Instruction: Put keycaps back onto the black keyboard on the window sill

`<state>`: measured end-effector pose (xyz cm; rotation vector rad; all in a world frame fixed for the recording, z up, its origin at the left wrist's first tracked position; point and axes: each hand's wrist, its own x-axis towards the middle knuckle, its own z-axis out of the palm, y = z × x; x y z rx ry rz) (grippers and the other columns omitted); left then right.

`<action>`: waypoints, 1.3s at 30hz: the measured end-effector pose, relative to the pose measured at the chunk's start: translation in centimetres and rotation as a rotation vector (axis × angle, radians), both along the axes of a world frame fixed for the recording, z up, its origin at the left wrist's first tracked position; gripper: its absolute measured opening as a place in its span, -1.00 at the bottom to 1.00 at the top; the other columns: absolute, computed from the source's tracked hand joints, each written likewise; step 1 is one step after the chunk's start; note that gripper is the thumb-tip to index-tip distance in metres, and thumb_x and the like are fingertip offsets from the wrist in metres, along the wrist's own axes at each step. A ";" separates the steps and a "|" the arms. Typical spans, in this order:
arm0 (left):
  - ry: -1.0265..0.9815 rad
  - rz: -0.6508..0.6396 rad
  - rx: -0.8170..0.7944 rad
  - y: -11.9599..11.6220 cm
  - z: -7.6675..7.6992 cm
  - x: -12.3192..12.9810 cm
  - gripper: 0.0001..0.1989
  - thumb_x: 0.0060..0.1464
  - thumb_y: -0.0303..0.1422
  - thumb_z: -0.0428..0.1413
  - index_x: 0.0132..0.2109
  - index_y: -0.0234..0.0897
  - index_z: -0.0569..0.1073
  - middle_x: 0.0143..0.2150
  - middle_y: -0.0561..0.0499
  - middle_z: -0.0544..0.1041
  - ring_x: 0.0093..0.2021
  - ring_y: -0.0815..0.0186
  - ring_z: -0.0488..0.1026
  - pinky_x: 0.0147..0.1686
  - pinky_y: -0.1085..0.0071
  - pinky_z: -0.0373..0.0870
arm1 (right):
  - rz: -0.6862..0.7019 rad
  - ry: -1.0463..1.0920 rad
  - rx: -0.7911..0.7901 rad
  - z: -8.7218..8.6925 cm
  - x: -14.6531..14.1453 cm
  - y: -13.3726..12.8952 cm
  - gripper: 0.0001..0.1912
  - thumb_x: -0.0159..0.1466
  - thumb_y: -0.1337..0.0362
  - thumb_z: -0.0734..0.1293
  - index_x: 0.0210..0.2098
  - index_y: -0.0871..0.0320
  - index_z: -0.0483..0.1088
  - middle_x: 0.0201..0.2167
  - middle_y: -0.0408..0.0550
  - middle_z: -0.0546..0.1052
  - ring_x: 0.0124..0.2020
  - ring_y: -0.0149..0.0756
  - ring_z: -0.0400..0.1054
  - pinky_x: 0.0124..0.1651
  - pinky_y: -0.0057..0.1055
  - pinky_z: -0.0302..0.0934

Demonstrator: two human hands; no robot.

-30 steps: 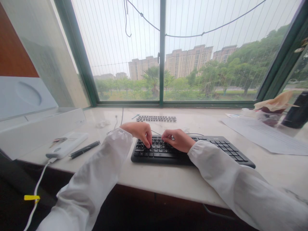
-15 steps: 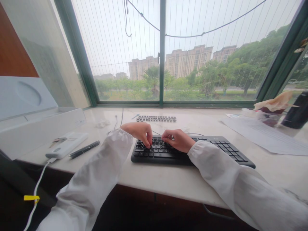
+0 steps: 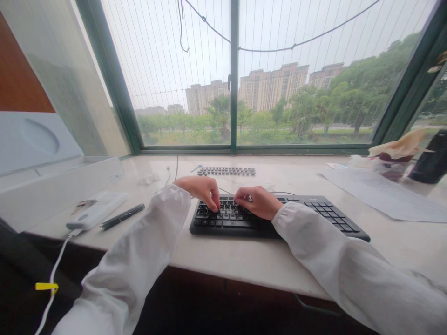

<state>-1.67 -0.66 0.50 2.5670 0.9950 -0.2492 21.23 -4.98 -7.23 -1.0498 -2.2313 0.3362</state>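
At black full-size keyboard (image 3: 244, 224), with left hand (image 3: 204, 189) and right hand (image 3: 261, 203) curled nearly closed; can't tell if pinching anything. Probably light, stiff, slick on top; hold by short ends.

An office-like spot around you
You have a black keyboard (image 3: 239, 224) on the pale surface (image 3: 223, 256), a pen (image 3: 123, 217) at left and papers (image 3: 387, 195) at right, before a far window (image 3: 233, 116) facing trees (image 3: 366, 93) and tall buildings (image 3: 274, 86).
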 end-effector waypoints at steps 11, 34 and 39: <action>-0.010 0.017 -0.003 -0.2 -0.1 0.1 -0.70 -0.22 -0.09 0.31 -0.28 -0.08 0.64 -0.34 0.13 0.63 -0.33 0.40 0.45 -0.30 0.53 0.24 | 0.002 -0.003 0.009 0.0 0.0 0.1 -0.88 0.23 0.27 0.30 -0.32 0.13 0.48 -0.42 -0.13 0.55 -0.40 -0.38 0.36 -0.22 -0.43 0.24; -0.016 -0.032 0.002 -0.1 -0.2 0.2 -0.74 -0.18 -0.16 0.31 -0.29 -0.12 0.63 -0.34 0.12 0.62 -0.33 0.39 0.48 -0.31 0.50 0.25 | 0.001 -0.006 0.000 0.2 0.0 -0.1 -0.88 0.22 0.28 0.30 -0.33 0.13 0.49 -0.42 -0.13 0.54 -0.41 -0.39 0.34 -0.24 -0.43 0.23; -0.011 -0.031 -0.009 -0.2 0.0 0.2 -0.73 -0.17 -0.14 0.30 -0.28 -0.12 0.63 -0.34 0.11 0.62 -0.33 0.39 0.47 -0.31 0.50 0.25 | -0.004 -0.010 -0.003 0.2 0.0 -0.1 -0.88 0.22 0.28 0.30 -0.33 0.13 0.49 -0.43 -0.12 0.54 -0.41 -0.38 0.35 -0.23 -0.43 0.24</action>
